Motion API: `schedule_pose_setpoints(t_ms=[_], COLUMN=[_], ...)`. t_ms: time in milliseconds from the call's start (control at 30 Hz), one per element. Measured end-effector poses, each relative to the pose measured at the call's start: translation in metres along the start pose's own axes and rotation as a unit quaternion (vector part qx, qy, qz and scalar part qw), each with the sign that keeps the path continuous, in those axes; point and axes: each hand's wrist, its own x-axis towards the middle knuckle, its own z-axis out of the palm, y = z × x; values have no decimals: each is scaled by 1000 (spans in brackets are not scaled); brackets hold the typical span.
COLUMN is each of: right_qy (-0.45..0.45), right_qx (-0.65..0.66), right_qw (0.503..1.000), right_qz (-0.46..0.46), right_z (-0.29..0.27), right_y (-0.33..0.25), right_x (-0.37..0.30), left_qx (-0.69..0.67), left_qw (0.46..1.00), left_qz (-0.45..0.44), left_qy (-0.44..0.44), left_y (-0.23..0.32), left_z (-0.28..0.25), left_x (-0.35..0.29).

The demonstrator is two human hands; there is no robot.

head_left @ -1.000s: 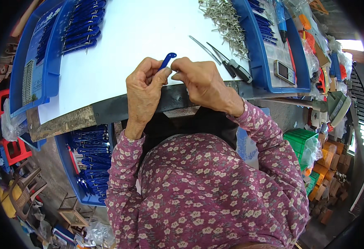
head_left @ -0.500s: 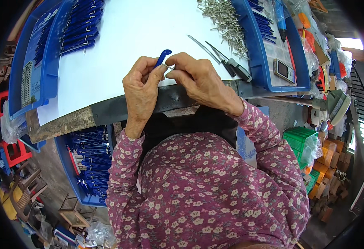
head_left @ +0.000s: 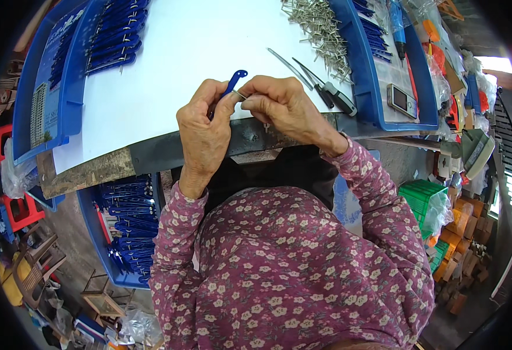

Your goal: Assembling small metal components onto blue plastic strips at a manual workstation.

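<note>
My left hand (head_left: 204, 125) is closed around a slim blue plastic piece (head_left: 236, 79), whose rounded end with a hole sticks up past the fingers. My right hand (head_left: 288, 108) pinches a small metal pin (head_left: 239, 94) against the blue piece, thumb and forefinger together. Where exactly the pin meets the plastic is hidden by the fingertips. Both hands meet just above the near edge of the white-covered table (head_left: 203, 35). Beneath the right fingers a small metal bit (head_left: 266, 126) shows, partly hidden.
Metal T-shaped pins (head_left: 320, 35) lie heaped at the back right. Near them are tweezers (head_left: 288, 65) and a grey-handled tool (head_left: 340, 99). Blue pieces (head_left: 116, 38) are stacked at left. A blue tray (head_left: 375, 87) holds a phone (head_left: 402, 100). Below the table stands a bin of blue pieces (head_left: 133, 227).
Both hands have shifted slightly right with the blue piece, and its holed end now shows more fully. The right fingers have curled in closer over the pin.
</note>
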Motion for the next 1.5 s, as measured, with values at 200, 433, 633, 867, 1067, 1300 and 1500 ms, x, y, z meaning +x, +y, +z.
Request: schedule_pose_setpoints(t_ms=[200, 433, 633, 867, 1067, 1300, 1500], right_qy=[75, 71, -23, -99, -60, -54, -53], right_qx=[-320, -495, -35, 134, 49, 131, 154], right_qw=[916, 829, 999, 984, 994, 984, 978], right_qz=[-232, -251, 6, 68, 74, 104, 133], right_z=[9, 14, -1, -12, -4, -7, -9], right_y=[-3, -7, -12, -7, -13, -17, -19], right_x=[5, 7, 16, 18, 15, 13, 12], left_qx=[33, 22, 36, -56, -18, -145, -213], left_qw=[999, 999, 999, 996, 998, 983, 965], left_qz=[7, 26, 23, -57, -50, -100, -130], left_qy=[3, 20, 12, -49, -29, -55, -81], left_y=[0, -4, -1, 8, 3, -1, -2], left_z=[-2, -5, -11, -17, -15, -15, -16], left_x=[3, 7, 9, 11, 11, 12, 13])
